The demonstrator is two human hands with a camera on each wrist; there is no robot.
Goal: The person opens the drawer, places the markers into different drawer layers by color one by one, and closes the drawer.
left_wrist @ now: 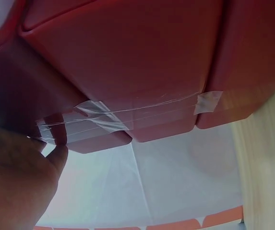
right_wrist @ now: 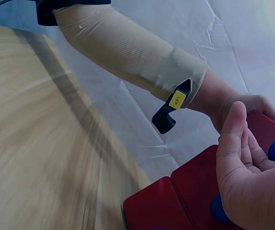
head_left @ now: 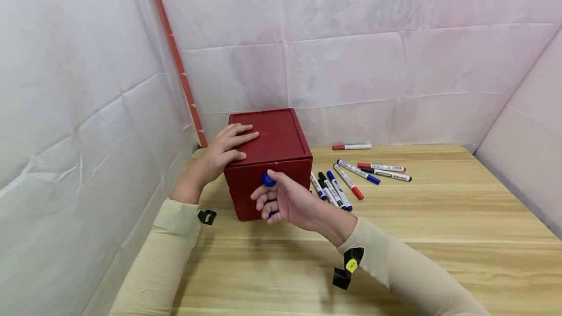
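Red drawer box (head_left: pixel 269 160) at the table's (head_left: pixel 439 238) far-left corner, by the wall, both hands on it.

Left hand (head_left: pixel 224 152) flat on the lid, fingers straight, bracing, gripping nothing. Right hand (head_left: pixel 285 201) palm-up at the front, fingers curled toward the upper blue knob (head_left: pixel 269 179); whether actually pinched, cannot tell. Drawers seemingly shut, so nothing opened yet. Markers (head_left: pixel 347 182) scattered just right of the box, one red-capped marker (head_left: pixel 351 147) apart near the back wall, none put away.
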